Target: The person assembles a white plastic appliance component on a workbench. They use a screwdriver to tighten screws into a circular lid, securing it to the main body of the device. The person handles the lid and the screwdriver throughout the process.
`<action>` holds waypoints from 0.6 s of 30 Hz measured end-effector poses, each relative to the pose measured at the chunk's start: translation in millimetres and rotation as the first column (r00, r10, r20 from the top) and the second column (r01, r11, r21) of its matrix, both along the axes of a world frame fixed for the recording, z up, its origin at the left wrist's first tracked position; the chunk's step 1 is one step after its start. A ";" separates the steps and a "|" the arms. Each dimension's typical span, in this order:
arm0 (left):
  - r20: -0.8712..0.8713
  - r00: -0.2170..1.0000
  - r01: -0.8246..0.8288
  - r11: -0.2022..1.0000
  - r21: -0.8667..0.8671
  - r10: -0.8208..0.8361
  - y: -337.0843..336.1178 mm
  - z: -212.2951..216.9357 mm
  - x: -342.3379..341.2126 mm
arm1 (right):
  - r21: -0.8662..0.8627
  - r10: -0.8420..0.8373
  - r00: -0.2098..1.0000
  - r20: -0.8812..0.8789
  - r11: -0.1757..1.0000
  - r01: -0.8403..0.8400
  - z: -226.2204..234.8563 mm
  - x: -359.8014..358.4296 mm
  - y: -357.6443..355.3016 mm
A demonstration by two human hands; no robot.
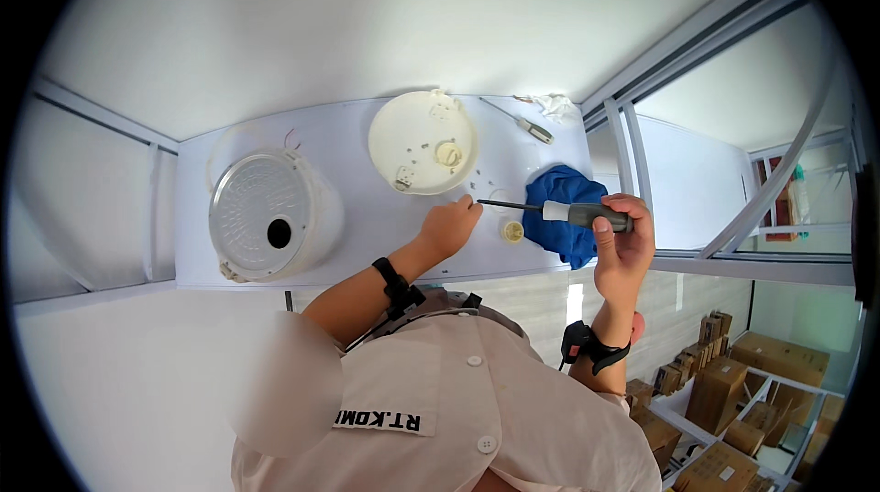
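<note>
My right hand (625,240) grips a screwdriver (559,211) by its grey handle with a white collar. The thin shaft points left. My left hand (449,228) rests on the white table (367,226) with its fingertips bunched at the shaft's tip; whether they pinch something small is too fine to see. A round white plastic cover (422,142) lies just beyond the left hand. To its left, a white round appliance body (266,217) lies with its silvery disc and dark hole facing up.
A blue cloth (564,213) lies under the screwdriver, with a small yellowish cap (512,232) beside it. A second screwdriver (530,127) and a crumpled white tissue (556,107) lie at the table's far right. Cardboard boxes (724,391) fill shelves at the lower right.
</note>
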State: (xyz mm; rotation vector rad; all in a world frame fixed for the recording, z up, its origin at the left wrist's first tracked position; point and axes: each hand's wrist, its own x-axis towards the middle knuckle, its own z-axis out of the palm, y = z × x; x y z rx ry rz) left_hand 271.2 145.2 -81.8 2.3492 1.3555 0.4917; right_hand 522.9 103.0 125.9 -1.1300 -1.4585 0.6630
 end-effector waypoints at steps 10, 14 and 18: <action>-0.084 0.985 -0.142 0.985 0.094 0.150 2.2 2.0 28.0 | -0.018 0.015 0.999 0.038 1.000 -0.015 -22.7 28.9 -2.0; -0.014 0.980 -0.193 0.962 0.193 0.199 0.6 11.2 23.6 | -0.052 0.035 0.999 -0.002 0.998 -0.035 -29.6 27.7 4.4; 0.019 0.928 -0.368 0.908 0.202 0.372 5.3 48.0 15.1 | -0.027 0.068 0.998 0.007 0.997 -0.067 -34.2 24.4 12.6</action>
